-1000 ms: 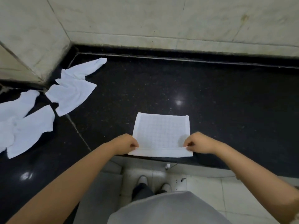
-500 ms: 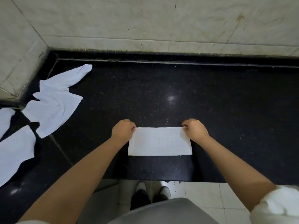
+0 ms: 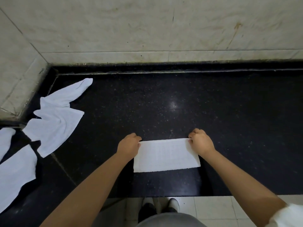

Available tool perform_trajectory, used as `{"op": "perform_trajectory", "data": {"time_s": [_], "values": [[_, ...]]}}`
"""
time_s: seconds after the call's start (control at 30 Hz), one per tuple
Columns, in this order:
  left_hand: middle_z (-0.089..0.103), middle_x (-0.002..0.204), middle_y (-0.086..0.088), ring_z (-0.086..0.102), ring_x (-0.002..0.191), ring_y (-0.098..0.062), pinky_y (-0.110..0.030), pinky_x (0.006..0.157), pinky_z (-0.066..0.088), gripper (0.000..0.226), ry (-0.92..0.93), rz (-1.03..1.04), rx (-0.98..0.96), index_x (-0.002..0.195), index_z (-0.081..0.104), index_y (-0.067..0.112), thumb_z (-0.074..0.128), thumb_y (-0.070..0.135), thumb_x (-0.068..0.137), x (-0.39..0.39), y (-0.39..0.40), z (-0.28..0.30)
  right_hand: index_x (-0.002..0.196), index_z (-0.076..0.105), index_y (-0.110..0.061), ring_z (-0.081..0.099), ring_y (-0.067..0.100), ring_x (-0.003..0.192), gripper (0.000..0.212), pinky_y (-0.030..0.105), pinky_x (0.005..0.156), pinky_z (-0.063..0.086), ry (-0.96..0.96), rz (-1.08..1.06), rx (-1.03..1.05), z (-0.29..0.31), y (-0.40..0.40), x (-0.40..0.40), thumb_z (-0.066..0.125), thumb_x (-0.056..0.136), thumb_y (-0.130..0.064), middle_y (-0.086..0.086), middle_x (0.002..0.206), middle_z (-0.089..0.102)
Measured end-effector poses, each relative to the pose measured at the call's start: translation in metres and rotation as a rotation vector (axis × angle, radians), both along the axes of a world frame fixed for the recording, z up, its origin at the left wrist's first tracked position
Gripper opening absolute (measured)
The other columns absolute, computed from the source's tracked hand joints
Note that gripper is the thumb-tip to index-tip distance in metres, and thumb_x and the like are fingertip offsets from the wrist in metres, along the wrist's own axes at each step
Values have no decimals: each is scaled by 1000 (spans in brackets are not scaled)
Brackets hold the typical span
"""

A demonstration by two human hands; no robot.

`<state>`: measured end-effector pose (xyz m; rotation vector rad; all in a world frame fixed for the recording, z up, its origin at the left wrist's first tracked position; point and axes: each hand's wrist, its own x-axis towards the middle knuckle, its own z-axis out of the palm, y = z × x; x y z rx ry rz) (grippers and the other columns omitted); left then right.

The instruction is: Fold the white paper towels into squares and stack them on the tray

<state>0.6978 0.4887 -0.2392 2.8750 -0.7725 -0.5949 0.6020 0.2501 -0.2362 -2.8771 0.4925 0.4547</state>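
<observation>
Near edge of black counter (image 3: 164, 185) runs left-right just above the shoes (image 3: 161, 206) on pale floor tiles (image 3: 213, 208); a bare strip of counter lies between that edge and the folded paper towel (image 3: 165, 154). Towel sits flat on the counter, front-center, between both hands. It is folded to a rectangle, long axis left-right, parallel to the counter front, near long edge tilted slightly up toward the right. Left hand (image 3: 129, 145) has fingers curled, pinching the towel's far-left corner. Right hand (image 3: 200, 142) has fingers curled, pinching the far-right corner; its heel covers part of the right short edge. Both forearms reach in from the near side.

Open counter: wide bare stretch to the right of the right hand, and a deep bare stretch beyond the towel to the back wall. Glare spot on the stone past the towel.

Left side is crowded: crumpled white towel (image 3: 55, 122) lies well apart from the left hand, one tail pointing toward the back corner. Nearer and further left, two more loose white towels (image 3: 16, 174), partly cut off by the frame.

Far: raised black lip along the counter's back, then pale marble wall (image 3: 164, 30), corner at far left.
</observation>
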Motion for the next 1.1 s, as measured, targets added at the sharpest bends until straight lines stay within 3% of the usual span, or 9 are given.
{"op": "perform_trajectory", "data": {"time_s": [0.2,0.33,0.43,0.53,0.63,0.77,0.93,1.03,1.1], "values": [[51,119,-8,51,108,-20,-29,87,45,26,-31,-76,42,114,57,8,40,16,97,-2,2,18,108,63,-4,54,32,107,26,34,88,45,-70,100,55,21,-6,2,47,88,-4,15,110,60],[62,93,-14,57,89,-32,-39,71,48,10,-335,-74,-292,92,67,4,58,7,87,4,12,62,78,74,-2,62,37,66,18,40,62,55,-613,185,33,60,-21,-3,56,72,-6,19,73,67],[66,70,-10,62,63,-29,-28,53,50,11,-519,-168,-394,71,69,5,60,9,75,-5,24,63,72,73,-2,60,32,66,17,35,61,50,-781,151,0,60,-16,-24,57,72,-6,15,70,67],[65,61,-5,61,54,-25,-19,45,50,27,-408,-252,-272,60,68,9,46,19,70,-28,30,29,65,71,-8,53,24,74,9,35,60,48,-699,128,-49,25,3,-53,64,64,-4,9,67,67],[63,56,-1,61,48,-21,-21,36,49,11,-270,-268,-110,53,67,13,77,10,52,-52,35,-5,61,72,-13,65,26,66,28,41,60,52,-449,91,-45,-10,25,-81,86,43,4,4,65,67],[69,70,1,68,61,-19,-26,47,52,38,-196,-208,-81,66,71,14,87,3,33,-72,43,-19,71,73,-12,70,28,71,7,46,68,53,-402,-12,-29,-19,40,-100,70,66,-15,7,77,70],[73,97,-11,71,92,-29,-35,71,58,26,-329,-183,-141,86,73,8,57,16,68,-63,18,-6,114,61,-9,52,29,112,35,42,93,38,-185,-475,38,0,45,-84,47,92,-32,10,117,61],[29,152,-12,22,144,-28,-39,117,21,49,-137,-136,-83,141,37,7,41,28,96,-56,-16,-4,114,55,-8,47,27,115,40,38,95,36,-12,-516,-45,-1,47,-73,45,92,-39,10,122,56],[3,159,-5,-3,147,-22,-36,120,0,57,-57,-118,-40,149,13,14,29,38,100,-51,-31,-9,113,55,-7,48,27,115,37,37,95,35,30,-552,-35,-4,49,-64,43,93,-35,10,122,56]]}}
